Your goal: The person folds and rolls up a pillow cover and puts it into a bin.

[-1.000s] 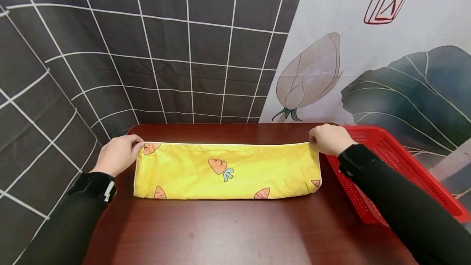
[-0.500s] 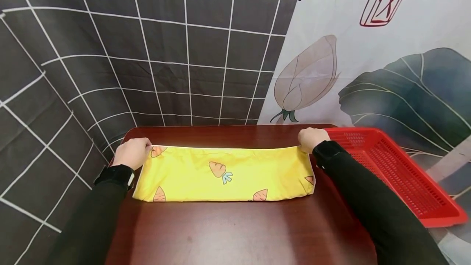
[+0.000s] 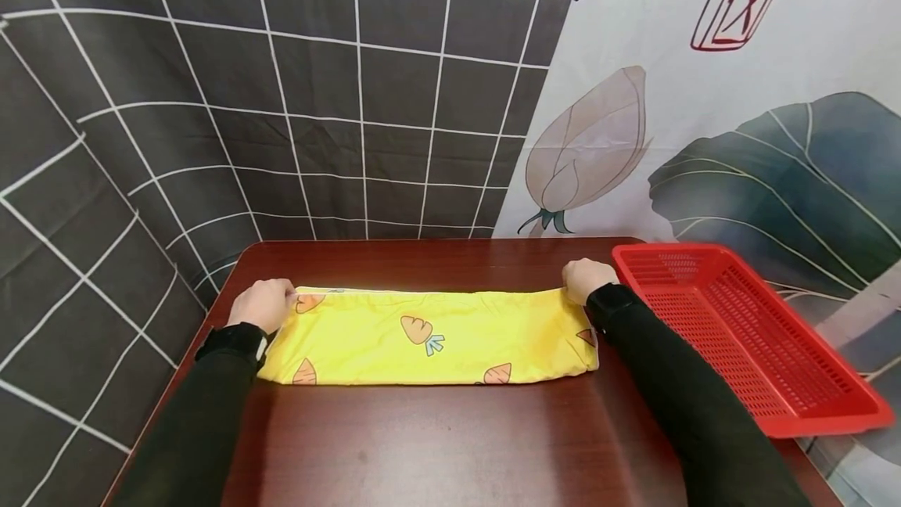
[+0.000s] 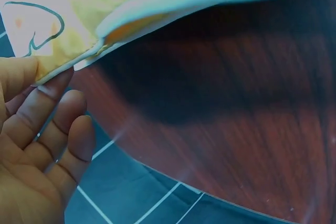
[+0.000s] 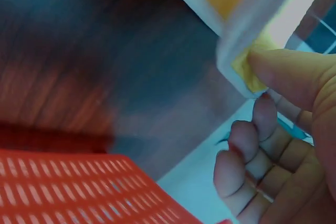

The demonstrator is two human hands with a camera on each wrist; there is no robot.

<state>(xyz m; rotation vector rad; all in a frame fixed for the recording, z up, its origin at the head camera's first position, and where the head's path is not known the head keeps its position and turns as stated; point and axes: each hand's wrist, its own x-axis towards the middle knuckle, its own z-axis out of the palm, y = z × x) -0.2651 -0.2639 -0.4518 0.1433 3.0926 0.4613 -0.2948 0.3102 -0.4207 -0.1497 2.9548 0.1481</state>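
Left hand (image 3: 263,305) and right hand (image 3: 586,280) outstretched, fingers (image 5: 283,74) pinching far corners of yellow carrot cloth (image 3: 429,335)

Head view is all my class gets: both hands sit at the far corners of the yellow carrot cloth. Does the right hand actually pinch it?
Observer: Yes. In the right wrist view the right hand pinches the yellow cloth at its white-edged corner, thumb on top.
Operator: And the left?
Observer: The left hand holds the cloth's white hem at its fingertips.
Operator: Is that corner flat on the table?
Observer: No, the hem stands raised above the table, casting a shadow.
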